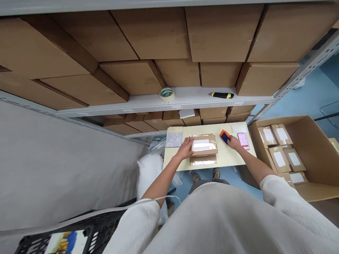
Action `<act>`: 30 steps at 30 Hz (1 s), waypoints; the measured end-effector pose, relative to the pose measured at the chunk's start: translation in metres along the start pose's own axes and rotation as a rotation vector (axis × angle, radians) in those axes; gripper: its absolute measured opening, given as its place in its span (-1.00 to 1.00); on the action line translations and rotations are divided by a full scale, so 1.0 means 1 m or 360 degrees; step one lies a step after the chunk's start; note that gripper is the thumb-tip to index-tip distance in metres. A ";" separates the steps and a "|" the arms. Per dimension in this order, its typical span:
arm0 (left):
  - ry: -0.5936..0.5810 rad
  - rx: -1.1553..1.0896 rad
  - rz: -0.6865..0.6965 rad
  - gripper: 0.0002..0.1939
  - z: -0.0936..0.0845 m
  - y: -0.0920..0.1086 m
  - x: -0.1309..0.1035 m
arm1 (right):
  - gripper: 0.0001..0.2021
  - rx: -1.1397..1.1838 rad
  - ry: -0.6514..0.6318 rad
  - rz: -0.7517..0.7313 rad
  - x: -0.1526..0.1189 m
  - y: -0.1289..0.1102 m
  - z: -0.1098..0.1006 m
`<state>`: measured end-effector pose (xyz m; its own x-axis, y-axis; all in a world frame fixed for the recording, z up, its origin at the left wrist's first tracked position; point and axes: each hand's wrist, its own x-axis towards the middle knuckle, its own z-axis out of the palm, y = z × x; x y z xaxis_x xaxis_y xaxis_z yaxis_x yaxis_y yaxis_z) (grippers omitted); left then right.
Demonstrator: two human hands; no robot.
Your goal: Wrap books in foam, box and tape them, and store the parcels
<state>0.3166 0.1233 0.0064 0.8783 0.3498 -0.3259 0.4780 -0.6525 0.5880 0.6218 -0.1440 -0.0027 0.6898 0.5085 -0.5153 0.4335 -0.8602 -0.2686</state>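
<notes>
My left hand (185, 148) grips the left end of a small cardboard box (203, 152) on a pale yellow tabletop. The box has shiny clear tape and white labels on top, and a taped cardboard part (203, 161) shows along its near side. In my right hand (234, 143) is an orange and dark blue handheld tool (225, 136), held to the right of the box and apart from it. Its exact kind cannot be made out. Just right of that hand lies a phone (243, 141) with a lit pink screen.
An open carton (312, 148) with several labelled boxes stands at the right. Ahead, a metal shelf (190, 94) bears stacked cartons, a tape roll (167, 94) and a yellow-black utility knife (221, 95). A black crate (106, 225) and white bags (150, 173) are at left.
</notes>
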 end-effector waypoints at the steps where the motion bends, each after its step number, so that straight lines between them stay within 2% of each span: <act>1: 0.0001 0.0008 -0.0001 0.04 0.000 0.000 0.000 | -0.57 -0.0028 0.0049 -0.0011 -0.001 -0.001 0.005; 4: 0.0016 0.0004 -0.0003 0.04 -0.001 0.000 -0.001 | -0.57 -0.0101 0.0170 -0.0025 -0.004 -0.001 0.020; 8: 0.0032 -0.0011 0.0009 0.03 -0.001 0.001 -0.003 | -0.58 -0.0153 0.0193 -0.0005 -0.005 0.000 0.034; 16: 0.0008 0.0027 0.0013 0.01 -0.005 0.005 -0.006 | -0.51 -0.0143 0.0024 0.0069 -0.002 0.003 0.042; 18: 0.0006 0.0019 0.0015 0.00 -0.006 0.005 -0.006 | -0.50 -0.0125 0.0047 0.0042 -0.004 0.004 0.043; 20: 0.0018 -0.0009 0.0016 0.01 -0.005 0.005 -0.006 | -0.51 -0.0139 0.0164 -0.0020 -0.008 0.002 0.042; 22: 0.0041 -0.0050 0.0020 0.03 -0.005 0.004 -0.006 | -0.56 -0.0141 0.0315 -0.0094 -0.015 -0.004 0.039; 24: 0.0071 -0.0087 0.0035 0.03 -0.004 0.004 -0.008 | -0.61 -0.0049 0.0373 -0.0160 -0.023 -0.016 0.032; 27: 0.0194 -0.0162 0.0032 -0.06 -0.003 0.006 -0.008 | -0.57 0.0244 0.0287 -0.0234 -0.034 -0.043 0.020; 30: 0.0387 -0.0233 -0.0125 -0.10 -0.004 0.007 -0.002 | -0.40 0.0416 0.0216 -0.0290 -0.042 -0.070 0.011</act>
<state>0.3187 0.1208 0.0147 0.8059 0.5580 -0.1980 0.5252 -0.5193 0.6742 0.5559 -0.1060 0.0286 0.6930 0.6402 -0.3316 0.4055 -0.7264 -0.5549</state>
